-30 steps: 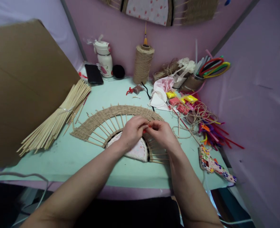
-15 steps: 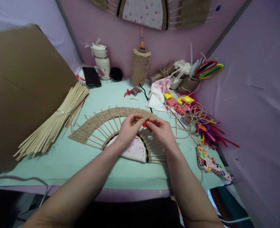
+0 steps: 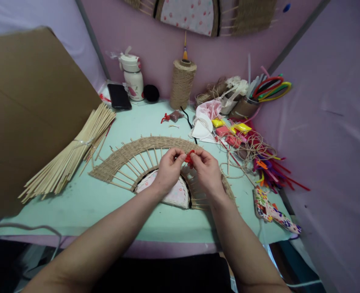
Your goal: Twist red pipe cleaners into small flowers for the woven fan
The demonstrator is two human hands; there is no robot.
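Observation:
A small red piece (image 3: 189, 158) is pinched between my two hands, above a woven fan. My left hand (image 3: 170, 167) grips its left side with thumb and fingertips. On its other side, my right hand (image 3: 207, 169) holds it the same way. Beneath them the fan, with a tan woven band (image 3: 121, 156) and thin wooden ribs, lies on the pale green tabletop. Its white half-round centre (image 3: 175, 193) has pink spots and a black edge. My right hand and forearm hide part of the fan's right side.
A bundle of sticks (image 3: 73, 150) lies left beside a cardboard sheet (image 3: 30, 110). A twine spool (image 3: 183, 83), bottle (image 3: 134, 79) and phone (image 3: 119, 96) stand or lie behind. Right are pipe cleaners (image 3: 271, 171), loose twine and a floral-patterned glue gun (image 3: 267, 207).
The view has shifted slightly. Both hands still pinch the red piece, which has turned a little between the fingertips.

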